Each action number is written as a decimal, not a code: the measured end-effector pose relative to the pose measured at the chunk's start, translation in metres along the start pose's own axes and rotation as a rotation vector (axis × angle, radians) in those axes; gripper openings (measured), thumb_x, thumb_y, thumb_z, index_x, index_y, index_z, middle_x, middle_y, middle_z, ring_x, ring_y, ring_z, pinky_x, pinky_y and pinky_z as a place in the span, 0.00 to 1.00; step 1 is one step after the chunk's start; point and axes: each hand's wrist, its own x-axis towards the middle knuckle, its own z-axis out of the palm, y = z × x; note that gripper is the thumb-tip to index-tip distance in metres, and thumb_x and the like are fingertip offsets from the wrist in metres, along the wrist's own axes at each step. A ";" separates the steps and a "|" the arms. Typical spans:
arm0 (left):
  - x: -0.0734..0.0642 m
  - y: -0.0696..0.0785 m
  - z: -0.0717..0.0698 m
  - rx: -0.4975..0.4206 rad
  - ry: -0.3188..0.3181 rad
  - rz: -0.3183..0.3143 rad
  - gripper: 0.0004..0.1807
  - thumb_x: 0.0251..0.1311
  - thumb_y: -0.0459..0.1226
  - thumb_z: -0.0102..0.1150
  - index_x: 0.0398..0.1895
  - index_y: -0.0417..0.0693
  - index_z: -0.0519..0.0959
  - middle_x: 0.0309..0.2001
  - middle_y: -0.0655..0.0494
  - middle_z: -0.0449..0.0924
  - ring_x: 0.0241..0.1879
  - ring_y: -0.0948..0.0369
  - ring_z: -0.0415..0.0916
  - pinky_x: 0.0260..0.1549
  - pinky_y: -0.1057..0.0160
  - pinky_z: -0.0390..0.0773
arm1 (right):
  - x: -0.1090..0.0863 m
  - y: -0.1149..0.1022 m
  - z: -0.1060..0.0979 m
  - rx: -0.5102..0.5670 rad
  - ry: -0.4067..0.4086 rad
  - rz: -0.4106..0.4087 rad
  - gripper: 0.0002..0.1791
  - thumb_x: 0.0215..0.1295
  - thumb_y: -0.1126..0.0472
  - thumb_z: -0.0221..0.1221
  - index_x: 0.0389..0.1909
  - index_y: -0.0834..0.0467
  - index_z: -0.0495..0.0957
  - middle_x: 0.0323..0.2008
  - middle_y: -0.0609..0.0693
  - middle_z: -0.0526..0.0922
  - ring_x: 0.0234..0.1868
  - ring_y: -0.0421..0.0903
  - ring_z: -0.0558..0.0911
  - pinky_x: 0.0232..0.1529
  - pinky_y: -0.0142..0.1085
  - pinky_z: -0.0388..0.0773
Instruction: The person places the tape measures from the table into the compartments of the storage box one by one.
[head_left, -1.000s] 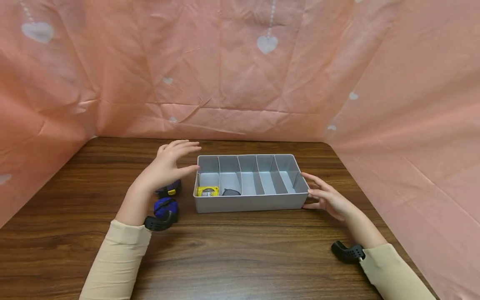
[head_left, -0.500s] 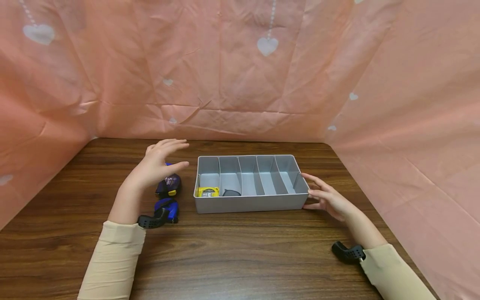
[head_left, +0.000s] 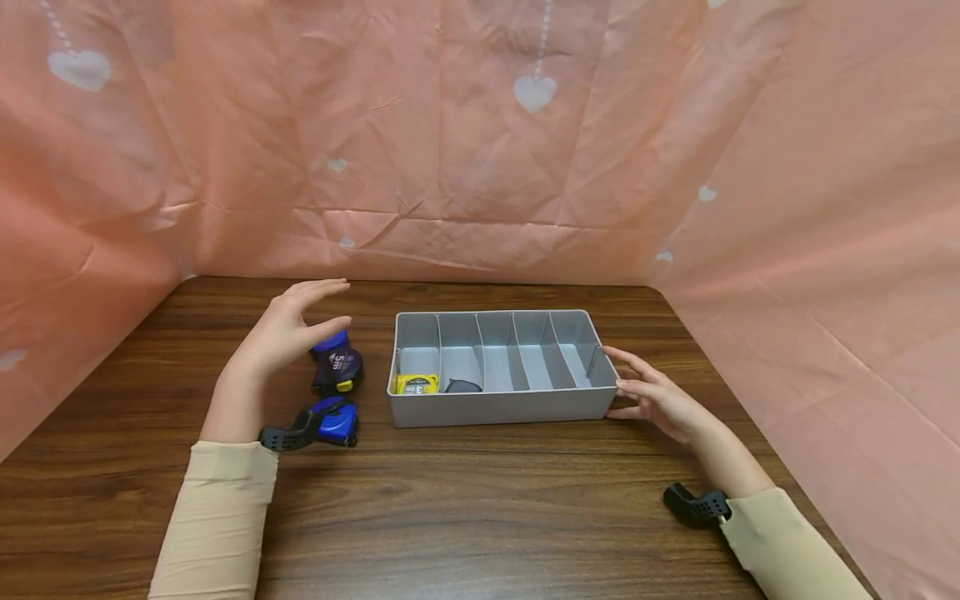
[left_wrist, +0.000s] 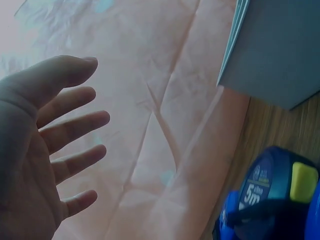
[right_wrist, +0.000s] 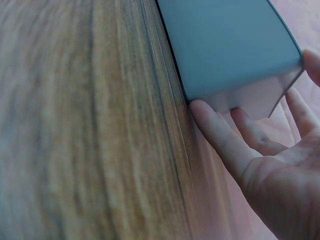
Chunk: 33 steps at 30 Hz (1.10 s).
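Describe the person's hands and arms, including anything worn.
The left hand and right hand are bare. The left sleeve and right sleeve are plain beige, stopping short of the hands. Worn at the wrists: a left device and right device, both black, curved and dotted with small holes.

A dark-brown wood-grain desk [head_left: 480,517] spreads beneath both hands [head_left: 277,333]; creased salmon-pink cloth [head_left: 450,171] printed with white hearts [head_left: 535,93] hangs beyond them and to either side.
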 end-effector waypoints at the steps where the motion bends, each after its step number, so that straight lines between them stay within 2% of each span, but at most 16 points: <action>1: -0.001 -0.002 -0.001 -0.002 0.001 -0.010 0.26 0.60 0.38 0.64 0.61 0.41 0.73 0.62 0.43 0.70 0.63 0.43 0.60 0.58 0.40 0.58 | 0.000 0.000 0.000 -0.001 -0.001 0.000 0.32 0.74 0.64 0.45 0.76 0.53 0.47 0.65 0.72 0.47 0.56 0.52 0.72 0.50 0.54 0.73; 6: -0.005 -0.013 -0.006 -0.017 0.005 -0.081 0.27 0.62 0.41 0.63 0.62 0.42 0.73 0.63 0.44 0.69 0.64 0.45 0.60 0.59 0.42 0.58 | 0.000 0.000 0.000 0.000 0.001 0.004 0.32 0.74 0.63 0.46 0.76 0.52 0.48 0.65 0.72 0.47 0.57 0.54 0.71 0.50 0.55 0.73; 10: -0.007 -0.024 -0.009 -0.035 0.018 -0.141 0.27 0.62 0.42 0.62 0.63 0.43 0.73 0.62 0.44 0.70 0.64 0.47 0.61 0.58 0.43 0.61 | 0.002 0.000 0.001 0.007 0.004 0.000 0.33 0.73 0.64 0.46 0.75 0.54 0.47 0.65 0.72 0.47 0.56 0.51 0.73 0.49 0.54 0.73; 13: -0.010 -0.030 -0.011 -0.034 0.015 -0.174 0.27 0.64 0.45 0.59 0.64 0.44 0.72 0.62 0.43 0.70 0.61 0.47 0.64 0.55 0.43 0.63 | 0.003 0.000 0.001 0.009 0.000 -0.002 0.33 0.73 0.64 0.46 0.75 0.55 0.46 0.65 0.73 0.47 0.56 0.51 0.73 0.49 0.55 0.73; 15: -0.013 -0.035 -0.011 -0.029 0.006 -0.189 0.27 0.65 0.45 0.58 0.65 0.44 0.71 0.63 0.41 0.69 0.56 0.46 0.69 0.52 0.43 0.65 | 0.004 0.000 0.001 0.012 -0.002 -0.001 0.33 0.73 0.64 0.46 0.75 0.55 0.46 0.65 0.73 0.47 0.56 0.51 0.73 0.50 0.56 0.73; 19: -0.018 -0.047 -0.010 -0.009 -0.013 -0.204 0.28 0.67 0.48 0.54 0.66 0.42 0.69 0.63 0.38 0.67 0.51 0.43 0.71 0.50 0.41 0.66 | 0.006 0.000 0.001 0.008 -0.002 -0.002 0.32 0.73 0.64 0.46 0.75 0.54 0.47 0.65 0.73 0.47 0.55 0.52 0.73 0.49 0.56 0.73; 21: -0.021 -0.052 -0.010 -0.005 -0.017 -0.219 0.29 0.67 0.48 0.54 0.66 0.42 0.69 0.63 0.37 0.67 0.54 0.41 0.70 0.51 0.39 0.65 | 0.006 0.000 0.001 0.003 -0.004 -0.007 0.32 0.73 0.64 0.46 0.75 0.54 0.48 0.64 0.73 0.48 0.55 0.52 0.73 0.49 0.56 0.73; 23: -0.023 -0.057 -0.009 0.001 -0.019 -0.225 0.28 0.67 0.47 0.55 0.65 0.41 0.69 0.63 0.37 0.68 0.60 0.41 0.64 0.53 0.38 0.63 | 0.005 0.001 0.001 -0.003 -0.008 -0.012 0.32 0.73 0.64 0.46 0.75 0.54 0.48 0.64 0.73 0.48 0.55 0.53 0.73 0.49 0.57 0.73; 27: -0.026 -0.065 -0.008 0.006 -0.031 -0.222 0.27 0.67 0.45 0.56 0.65 0.41 0.69 0.63 0.38 0.68 0.61 0.41 0.63 0.52 0.39 0.64 | 0.005 0.000 0.002 0.001 -0.005 -0.009 0.32 0.73 0.64 0.46 0.75 0.55 0.47 0.64 0.73 0.48 0.55 0.53 0.72 0.49 0.57 0.73; 33: -0.029 -0.074 -0.005 -0.003 -0.024 -0.230 0.25 0.68 0.40 0.55 0.64 0.37 0.69 0.64 0.36 0.67 0.64 0.39 0.59 0.57 0.38 0.59 | 0.005 0.000 0.002 0.009 -0.004 -0.016 0.31 0.73 0.64 0.46 0.75 0.52 0.51 0.64 0.72 0.47 0.55 0.51 0.73 0.49 0.56 0.73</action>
